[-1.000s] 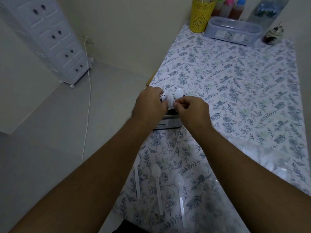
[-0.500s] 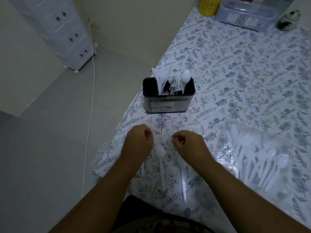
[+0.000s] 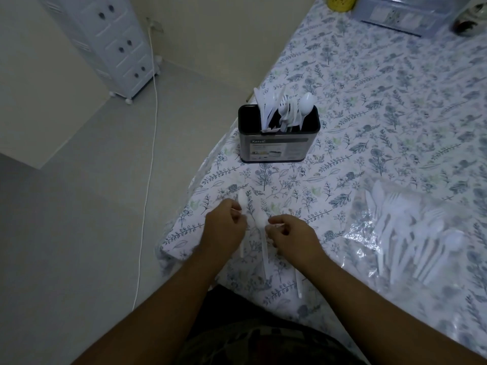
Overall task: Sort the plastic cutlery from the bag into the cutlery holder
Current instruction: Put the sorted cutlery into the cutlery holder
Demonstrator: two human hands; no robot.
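White plastic spoons (image 3: pixel 263 233) lie loose on the bench near its front edge, three handles visible, bowls pointing away from the person. Left hand (image 3: pixel 224 230) curls down over the leftmost spoon, fingers bunched as if pinching its neck; contact is likely, but whether it has a firm hold can't be told. Right hand (image 3: pixel 292 235) is curled the same way over the right spoon's bowl end; that grip also can't be told for sure, since the fingertips hide the plastic. Middle spoon sits untouched between both hands.

Cutlery holder (image 3: pixel 278 138) stands upright further back, black rim, metal body, already carrying knives, forks and a spoon in separate sections. Clear bag (image 3: pixel 411 233) lies flat to the right, well apart from the hands, many pieces inside.

Step in hand, by my read: picking up loose spoons, one per hand. Next move calls for lifting them clear and dropping them handle-down into the right-hand section, beside the standing spoon.

Edges: spoons lie close to the bench's front-left corner, the left hand close to the edge, so a slip could send one to the floor (image 3: pixel 92 206). Open floral cloth (image 3: pixel 342 159) between hands and holder gives a clear path forward.
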